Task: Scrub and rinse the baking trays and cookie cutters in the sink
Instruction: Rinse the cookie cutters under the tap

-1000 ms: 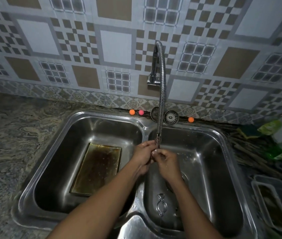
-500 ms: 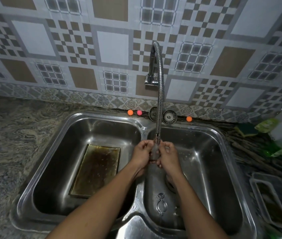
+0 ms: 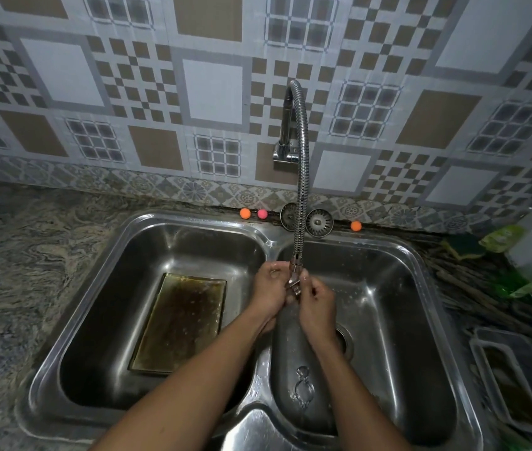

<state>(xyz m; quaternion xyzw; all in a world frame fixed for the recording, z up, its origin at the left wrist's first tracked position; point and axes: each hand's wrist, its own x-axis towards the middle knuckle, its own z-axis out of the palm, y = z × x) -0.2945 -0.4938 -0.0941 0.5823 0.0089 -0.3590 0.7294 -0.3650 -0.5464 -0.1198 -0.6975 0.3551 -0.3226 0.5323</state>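
Under the faucet (image 3: 301, 177), left hand (image 3: 269, 289) and right hand (image 3: 318, 305) both pinch what looks like a cookie cutter (image 3: 294, 287).

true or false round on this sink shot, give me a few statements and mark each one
1. The baking tray lies in the left basin. True.
2. The left hand and right hand hold a small metal piece under the faucet end. True.
3. The right basin holds nothing. False: a cookie cutter lies on its floor.
4. Four balls sit on the sink back rim. False: three, two orange and one pink.
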